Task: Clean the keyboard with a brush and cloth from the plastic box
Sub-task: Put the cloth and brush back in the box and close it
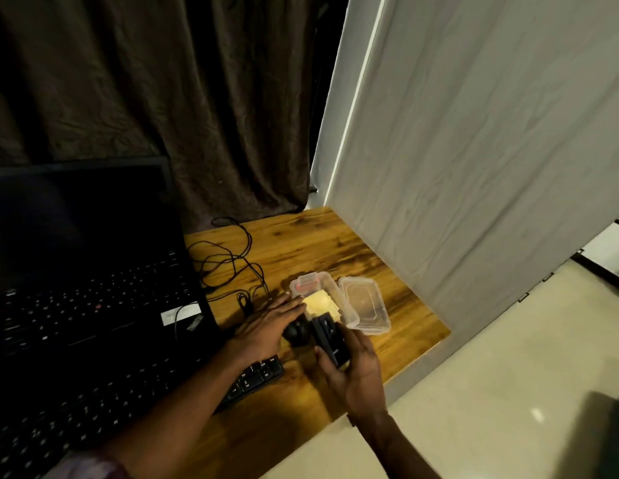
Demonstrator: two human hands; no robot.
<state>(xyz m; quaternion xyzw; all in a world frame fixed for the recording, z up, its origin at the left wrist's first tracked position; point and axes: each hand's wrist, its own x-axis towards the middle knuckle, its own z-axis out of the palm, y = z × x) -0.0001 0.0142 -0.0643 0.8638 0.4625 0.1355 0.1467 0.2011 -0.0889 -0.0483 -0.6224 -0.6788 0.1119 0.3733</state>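
A single wide-angle camera on the person's head looks forward and down, close over the table (301,243). The left hand (266,326) and right hand (356,371) meet just below centre, with the laptop (93,271) at 9 o'clock and the floor (508,375) at 4 o'clock.

indoor computer workstation, identified by an open black laptop (86,271) and a black external keyboard (256,378) on a brown wood-grain desk top (335,250), a tangled black cable (225,257), a dark brown pleated curtain (162,98), a white fabric sheet (474,150) and a glossy cream floor (491,375).
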